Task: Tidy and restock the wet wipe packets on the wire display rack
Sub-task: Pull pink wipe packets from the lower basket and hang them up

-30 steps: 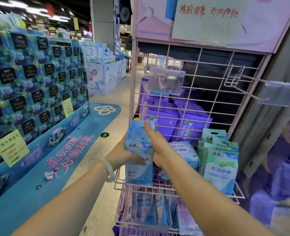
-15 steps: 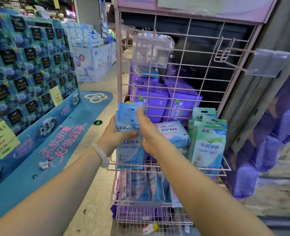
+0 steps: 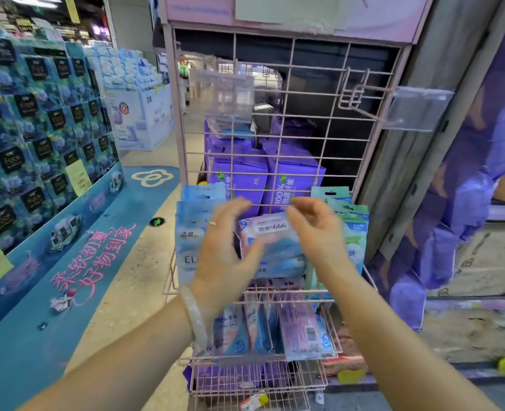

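The pink wire rack (image 3: 304,120) has an upper basket (image 3: 171,289) with three groups of wet wipe packets. Tall blue packets (image 3: 189,232) stand at its left. A flat packet marked 666 (image 3: 272,232) lies in the middle, and green packets (image 3: 355,229) stand at the right. My left hand (image 3: 224,250) is open with fingers spread at the left side of the 666 packet. At the packet's top right corner my right hand (image 3: 316,232) has its fingers loosely curled and holds nothing. A lower basket holds several blue and pink packets (image 3: 298,330).
Purple tissue boxes (image 3: 239,179) are stacked behind the rack's grid. Clear tag holders (image 3: 227,96) (image 3: 417,108) stick out from hooks above the basket. A tall blue display of boxed tissues (image 3: 38,129) lines the left side of the aisle. A wall stands at the right.
Both hands let go of the tall blue packets, which now stand at the basket's left. The hands moved right to either side of the 666 packet. The view tilted down.
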{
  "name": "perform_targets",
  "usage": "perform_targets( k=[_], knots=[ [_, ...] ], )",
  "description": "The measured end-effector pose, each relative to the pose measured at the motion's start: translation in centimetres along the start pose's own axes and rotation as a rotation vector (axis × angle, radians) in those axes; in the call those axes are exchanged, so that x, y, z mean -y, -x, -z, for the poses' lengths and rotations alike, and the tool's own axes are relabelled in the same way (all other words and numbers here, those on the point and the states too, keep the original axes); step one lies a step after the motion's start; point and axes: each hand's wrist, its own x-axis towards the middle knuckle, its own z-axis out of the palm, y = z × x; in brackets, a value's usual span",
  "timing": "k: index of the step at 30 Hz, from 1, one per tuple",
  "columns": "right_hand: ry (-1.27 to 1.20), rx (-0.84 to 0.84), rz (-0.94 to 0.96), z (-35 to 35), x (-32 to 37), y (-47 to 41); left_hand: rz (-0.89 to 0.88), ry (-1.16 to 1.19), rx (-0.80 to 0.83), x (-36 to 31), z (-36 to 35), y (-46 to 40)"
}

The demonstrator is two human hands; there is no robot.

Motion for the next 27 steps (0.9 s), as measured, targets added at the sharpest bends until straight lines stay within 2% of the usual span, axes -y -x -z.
perform_targets(
  k=[2, 4, 7, 9, 11, 14, 17, 23, 27],
  knots=[
    [0.115, -0.245, 0.012, 3.4, -1.2, -0.7, 0.129, 0.083, 0.229, -1.0, -2.7, 0.8],
    [0.167, -0.373, -0.072, 6.6, -2.9, -1.3, 0.233, 0.116, 0.376, -1.5, -5.6, 1.2],
    [0.087, -0.295, -0.291, 9.6, -4.9, -2.1, 0.267, 0.195, 0.462, -2.7, -9.3, 0.8],
    [-0.013, -0.168, -0.423, 10.5, -5.5, -2.5, 0.305, 0.253, 0.435, -3.6, -11.4, 0.3],
    [-0.004, -0.105, -0.49, 11.3, -5.9, -3.3, 0.345, 0.212, 0.35, -4.1, -12.8, 0.0],
    [0.005, -0.074, -0.498, 11.8, -6.2, -4.3, 0.473, 0.079, 0.238, -3.7, -13.8, 0.0],
    [-0.053, 0.03, -0.495, 11.3, -5.9, -4.3, 0.617, 0.208, 0.281, -3.3, -14.5, -0.2],
    [-0.162, 0.13, -0.388, 10.1, -5.2, -4.2, 0.66, 0.386, 0.265, -2.8, -15.9, -1.8],
    [-0.237, 0.101, -0.356, 10.5, -5.9, -4.6, 0.61, 0.393, 0.247, -1.7, -16.4, -1.4]
  ],
)
